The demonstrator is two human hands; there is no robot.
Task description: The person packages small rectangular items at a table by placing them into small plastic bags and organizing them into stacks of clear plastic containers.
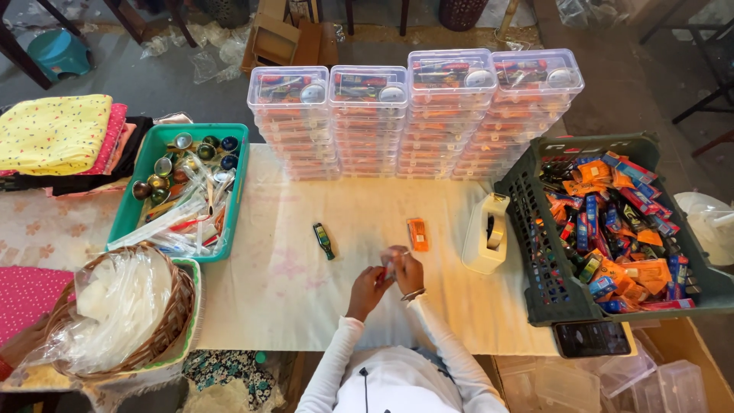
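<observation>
Bench [321, 306], cloth-covered: carries everything below.

Stacked clear lidded boxes [413, 115], four columns at the far edge: the taller right-hand ones could topple if you knock them.

Dark crate [535, 222] of bright packets, at your right: heaped high; packets may spill over the rim.

White tape dispenser [487, 233], just beside your right hand [409, 269].

Small pale item [388, 264]: pinched between both hands; left hand [368, 287] closed on it too. A loose grip would drop it.

Orange packet [417, 234] and dark small bottle [324, 240]: loose, easily swept away by a sleeve.
</observation>
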